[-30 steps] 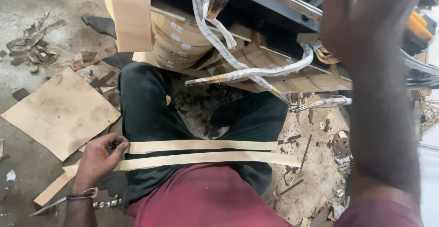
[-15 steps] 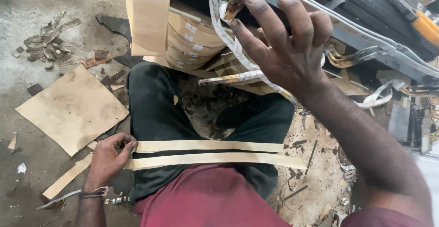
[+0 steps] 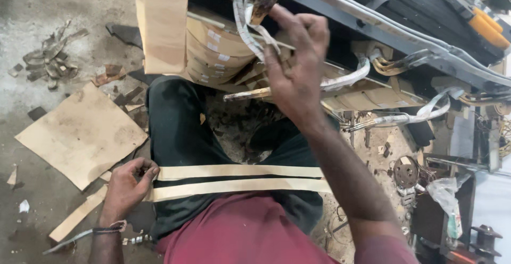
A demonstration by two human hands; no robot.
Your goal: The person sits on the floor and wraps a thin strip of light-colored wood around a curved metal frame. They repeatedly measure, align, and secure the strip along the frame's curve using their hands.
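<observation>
So we've got two long paper strips (image 3: 239, 180) lying across our lap, side by side and roughly parallel, long axis running straight out sideways from the left hand (image 3: 126, 185) toward the right knee; that hand is curled closed around their near ends, pinching both at the outer edge of the left thigh; a third strip (image 3: 79, 214) of the same tan stuff lies on the floor just below and outside that hand, slanting away from it. Our right hand (image 3: 294, 67) is up and forward, fingers hooked around a white tape-wrapped lead (image 3: 246, 24) that hangs off the big paper-wrapped coil (image 3: 218, 51); the grip looks like a loose grasp, fingertips (image 3: 310, 25) bent over it; one more wrapped lead (image 3: 340, 82) sticks out sideways just past the heel of that hand. One flat cardboard sheet (image 3: 80, 132) sits on the floor just beyond the left hand, and a small pile of scraps (image 3: 49, 64) further out past that. No real containers we can make out, only a crumpled clear plastic bag (image 3: 444, 195) well off to the right of the right arm; can't tell what's in it.
</observation>
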